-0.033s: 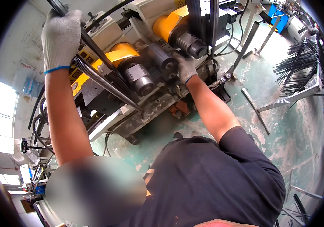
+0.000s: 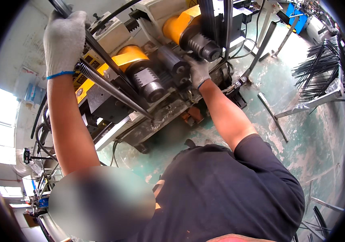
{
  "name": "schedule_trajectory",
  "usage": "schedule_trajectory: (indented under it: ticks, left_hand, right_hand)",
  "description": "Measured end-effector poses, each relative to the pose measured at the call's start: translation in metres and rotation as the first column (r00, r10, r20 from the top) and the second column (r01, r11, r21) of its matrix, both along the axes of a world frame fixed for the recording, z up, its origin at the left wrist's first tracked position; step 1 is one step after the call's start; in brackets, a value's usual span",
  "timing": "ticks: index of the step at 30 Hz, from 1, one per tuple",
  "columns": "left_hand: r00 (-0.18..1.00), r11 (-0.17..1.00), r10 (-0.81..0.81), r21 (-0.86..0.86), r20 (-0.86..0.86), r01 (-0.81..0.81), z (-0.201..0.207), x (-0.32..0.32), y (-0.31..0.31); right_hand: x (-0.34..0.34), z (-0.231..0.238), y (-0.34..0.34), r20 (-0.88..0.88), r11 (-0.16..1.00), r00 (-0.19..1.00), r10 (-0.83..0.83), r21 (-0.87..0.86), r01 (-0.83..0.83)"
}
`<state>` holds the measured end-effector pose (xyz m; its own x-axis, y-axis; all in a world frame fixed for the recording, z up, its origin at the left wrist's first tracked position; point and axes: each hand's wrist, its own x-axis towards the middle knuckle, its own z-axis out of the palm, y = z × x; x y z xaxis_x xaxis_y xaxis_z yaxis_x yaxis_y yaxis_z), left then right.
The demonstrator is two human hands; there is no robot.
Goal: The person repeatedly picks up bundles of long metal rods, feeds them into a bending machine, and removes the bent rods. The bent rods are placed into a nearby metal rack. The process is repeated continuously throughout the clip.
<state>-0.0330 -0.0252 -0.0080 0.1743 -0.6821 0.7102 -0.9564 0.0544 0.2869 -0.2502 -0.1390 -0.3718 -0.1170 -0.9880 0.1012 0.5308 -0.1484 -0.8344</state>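
Note:
My left hand (image 2: 65,40), in a white knit glove with a blue cuff, is raised at the upper left. Its fingers are wrapped round a long dark metal bar (image 2: 107,58) that slants down toward the machine. My right hand (image 2: 198,71), gloved the same way, reaches in beside a dark ribbed cylinder (image 2: 171,60) on the machine. Its fingers look curled, but what they hold is hidden. Two yellow arms with dark round heads flank the cylinder: the left head (image 2: 146,82) and the right head (image 2: 202,46).
A coiled spring rod (image 2: 112,92) slants across the machine's front. At the right, a metal stand (image 2: 311,105) bears a heap of thin black rods (image 2: 319,66). A dark strip (image 2: 272,117) crosses the greenish floor. Cables (image 2: 115,155) hang below the machine.

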Motion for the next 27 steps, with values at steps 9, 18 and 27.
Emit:
schedule_trajectory:
  ticks: [9,18,27]
  left_hand:
    - [0.991,0.998,-0.056,0.016,0.121,0.054,-0.005,0.028,-0.007]
    - [0.974,0.992,-0.125,-0.02,-0.189,0.124,-0.011,0.024,-0.012]
    - [0.855,0.992,-0.062,-0.065,0.514,0.111,-0.016,0.065,-0.019]
  right_hand:
    - [0.002,0.008,0.005,-0.005,1.0,1.0,0.01,0.001,-0.01]
    - [0.002,0.006,0.0,0.055,0.997,0.998,0.033,0.072,-0.036]
    - [0.002,0.013,0.005,0.048,0.996,0.998,0.039,0.078,-0.043]
